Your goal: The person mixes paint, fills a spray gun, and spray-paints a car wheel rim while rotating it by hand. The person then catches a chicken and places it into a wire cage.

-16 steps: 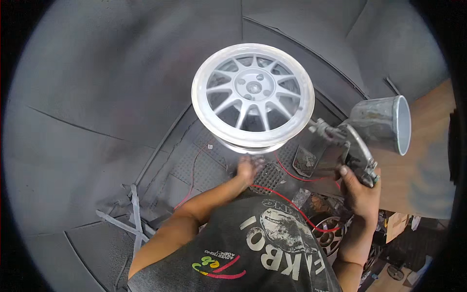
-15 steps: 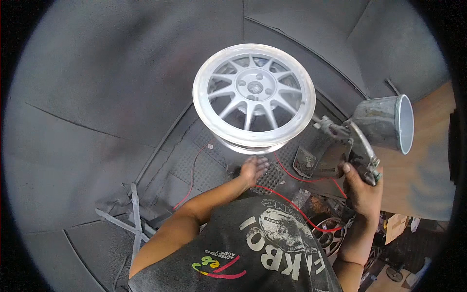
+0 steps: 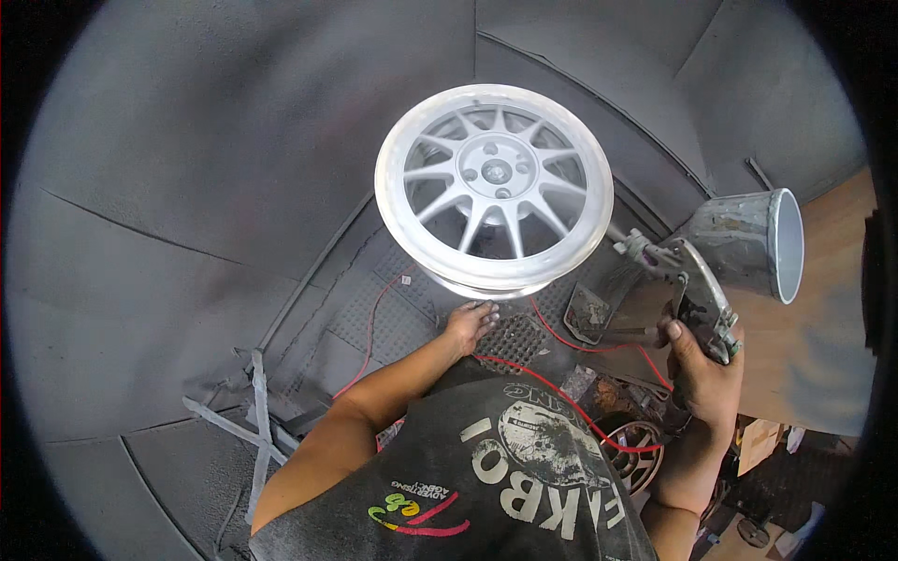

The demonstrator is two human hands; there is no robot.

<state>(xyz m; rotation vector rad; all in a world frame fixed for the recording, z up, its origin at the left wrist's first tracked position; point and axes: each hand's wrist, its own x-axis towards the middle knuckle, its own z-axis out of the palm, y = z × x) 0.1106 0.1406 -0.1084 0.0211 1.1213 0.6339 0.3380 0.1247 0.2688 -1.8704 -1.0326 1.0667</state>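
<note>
A person's right hand (image 3: 708,376) grips a spray gun (image 3: 700,297) with a tilted gray cup (image 3: 731,238); the left, well apart, reaches with loosely extended fingers (image 3: 485,314) under a white multi-spoke wheel (image 3: 497,172), contact unclear. Below, a red hose (image 3: 603,437) and studded mat (image 3: 517,342); behind, gray walls (image 3: 187,150).

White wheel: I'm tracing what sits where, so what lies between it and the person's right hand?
In the head view, the spray gun lies between them: the right hand grips it, and its front end points toward the white wheel.
</note>
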